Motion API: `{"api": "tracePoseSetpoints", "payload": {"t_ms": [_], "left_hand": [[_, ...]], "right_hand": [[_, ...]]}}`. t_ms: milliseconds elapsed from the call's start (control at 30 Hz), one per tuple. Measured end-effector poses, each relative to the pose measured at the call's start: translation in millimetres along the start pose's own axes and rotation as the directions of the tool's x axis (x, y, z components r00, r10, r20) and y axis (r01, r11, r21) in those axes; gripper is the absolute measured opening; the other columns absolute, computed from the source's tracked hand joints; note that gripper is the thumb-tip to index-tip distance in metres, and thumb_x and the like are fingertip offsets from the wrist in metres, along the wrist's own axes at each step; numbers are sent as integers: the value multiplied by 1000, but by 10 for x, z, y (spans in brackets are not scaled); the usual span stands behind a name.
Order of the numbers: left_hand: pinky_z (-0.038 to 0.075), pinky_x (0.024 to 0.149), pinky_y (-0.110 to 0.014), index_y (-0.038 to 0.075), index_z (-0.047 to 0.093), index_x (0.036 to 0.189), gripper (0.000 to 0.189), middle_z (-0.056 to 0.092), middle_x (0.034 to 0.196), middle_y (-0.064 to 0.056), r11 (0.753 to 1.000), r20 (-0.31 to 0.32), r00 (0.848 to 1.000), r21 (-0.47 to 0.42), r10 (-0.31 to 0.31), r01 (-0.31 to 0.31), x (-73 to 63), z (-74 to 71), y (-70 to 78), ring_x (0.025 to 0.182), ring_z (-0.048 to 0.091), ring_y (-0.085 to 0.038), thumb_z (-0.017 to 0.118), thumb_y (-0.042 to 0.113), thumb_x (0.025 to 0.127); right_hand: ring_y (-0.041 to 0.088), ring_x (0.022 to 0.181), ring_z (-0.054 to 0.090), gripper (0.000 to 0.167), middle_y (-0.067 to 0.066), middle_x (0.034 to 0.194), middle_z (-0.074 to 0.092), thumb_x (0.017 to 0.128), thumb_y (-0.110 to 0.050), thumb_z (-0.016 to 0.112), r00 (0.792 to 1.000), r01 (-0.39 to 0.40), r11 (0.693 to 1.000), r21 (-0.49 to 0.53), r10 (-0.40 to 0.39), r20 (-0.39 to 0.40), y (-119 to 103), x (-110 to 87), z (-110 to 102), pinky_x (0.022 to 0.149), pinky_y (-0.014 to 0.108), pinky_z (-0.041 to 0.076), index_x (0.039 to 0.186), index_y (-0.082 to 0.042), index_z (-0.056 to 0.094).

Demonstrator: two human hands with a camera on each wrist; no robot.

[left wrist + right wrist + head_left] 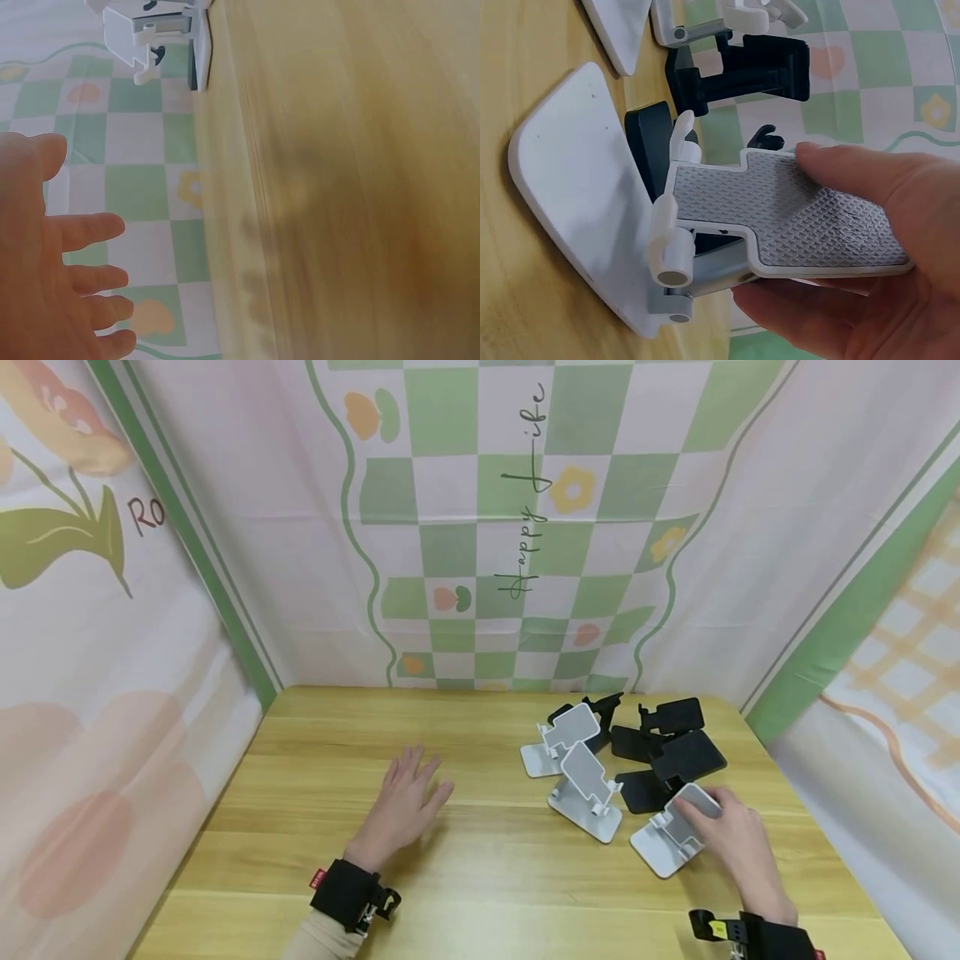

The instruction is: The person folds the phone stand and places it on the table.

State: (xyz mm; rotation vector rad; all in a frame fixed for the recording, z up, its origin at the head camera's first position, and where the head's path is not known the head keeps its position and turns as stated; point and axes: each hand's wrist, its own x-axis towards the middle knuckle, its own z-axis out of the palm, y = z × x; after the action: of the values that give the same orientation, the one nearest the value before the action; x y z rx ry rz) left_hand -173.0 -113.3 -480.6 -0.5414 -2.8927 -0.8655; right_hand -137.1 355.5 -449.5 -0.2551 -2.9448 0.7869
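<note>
My right hand point(738, 835) pinches the upper plate of a white phone stand point(663, 849), thumb on its grey textured pad point(787, 214) and fingers behind. In the right wrist view the stand's white base point(577, 187) lies at the wooden surface, joined to the plate by a grey hinged arm. My left hand point(397, 810) hovers over the table's left-centre with its fingers spread, holding nothing; its palm point(37, 255) shows in the left wrist view. Two more white phone stands, one nearer point(587, 802) and one behind it point(562, 739), stand left of the held one.
Several black phone stands point(686, 756) cluster at the back right, just beyond the held stand. The wooden table point(480, 885) ends at a patterned cloth point(517, 527) behind, and cloth also hangs at both sides.
</note>
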Motion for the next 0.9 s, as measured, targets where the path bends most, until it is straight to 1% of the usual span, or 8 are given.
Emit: {"api": "tracePoseSetpoints", "payload": {"t_ms": [267, 400, 500, 567, 633, 733, 833, 900], "left_hand": [[13, 125, -64, -2, 49, 150, 65, 27, 162, -34, 1000, 9, 1000, -7, 15, -15, -23, 76, 24, 152, 19, -51, 42, 49, 110], [12, 125, -64, 1, 47, 153, 67, 26, 163, -32, 1000, 48, 999, -29, 6, -4, -26, 117, 50, 153, 18, -50, 39, 52, 109], [12, 125, -63, 3, 46, 154, 68, 26, 164, -31, 999, 71, 997, -53, -2, 5, -30, 138, 70, 154, 18, -47, 39, 54, 109], [12, 125, -62, 3, 45, 154, 68, 27, 164, -30, 998, 74, 997, -57, 2, 2, -30, 153, 77, 155, 18, -45, 39, 53, 109], [14, 125, -61, 2, 45, 154, 67, 29, 164, -29, 998, 59, 998, -60, 12, -9, -30, 165, 83, 154, 21, -44, 40, 51, 109], [17, 125, -61, 1, 45, 154, 66, 29, 164, -28, 997, 44, 999, -76, 26, -23, -32, 183, 92, 153, 25, -43, 41, 50, 110], [22, 123, -62, 2, 44, 155, 66, 28, 164, -28, 994, 35, 999, -108, 27, -23, -40, 205, 110, 151, 29, -46, 41, 50, 109], [26, 122, -63, 2, 44, 155, 67, 28, 165, -28, 992, 31, 999, -128, 28, -24, -46, 228, 124, 150, 31, -47, 41, 51, 109]], "right_hand": [[33, 80, 62, 52, 33, 99, 67, 101, -32, 68, 999, 54, 998, -39, -54, -3, -11, -5, -17, 62, 35, 45, 119, 16, 57], [30, 76, 59, 50, 28, 93, 67, 100, -29, 69, 998, 67, 997, -47, -67, 4, -42, 1, -29, 60, 34, 41, 118, 16, 58], [27, 74, 58, 50, 24, 89, 67, 101, -30, 68, 997, 73, 996, -58, -72, 26, -70, 16, -56, 58, 33, 41, 117, 16, 58], [27, 74, 59, 50, 21, 87, 67, 101, -31, 68, 996, 84, 994, -66, -81, 45, -94, 25, -88, 58, 34, 42, 116, 16, 58], [27, 74, 61, 50, 19, 85, 68, 101, -31, 68, 993, 103, 992, -74, -98, 62, -127, 27, -130, 58, 34, 45, 115, 16, 59], [29, 76, 65, 51, 20, 86, 70, 99, -31, 70, 987, 146, 986, -86, -139, 77, -201, 18, -208, 61, 38, 51, 114, 17, 61], [29, 76, 65, 52, 20, 87, 71, 99, -31, 70, 981, 176, 980, -95, -167, 98, -304, 6, -298, 62, 40, 52, 115, 17, 61], [28, 76, 63, 53, 18, 87, 70, 98, -33, 71, 978, 188, 976, -106, -177, 108, -385, -1, -360, 61, 38, 51, 117, 16, 61]]}}
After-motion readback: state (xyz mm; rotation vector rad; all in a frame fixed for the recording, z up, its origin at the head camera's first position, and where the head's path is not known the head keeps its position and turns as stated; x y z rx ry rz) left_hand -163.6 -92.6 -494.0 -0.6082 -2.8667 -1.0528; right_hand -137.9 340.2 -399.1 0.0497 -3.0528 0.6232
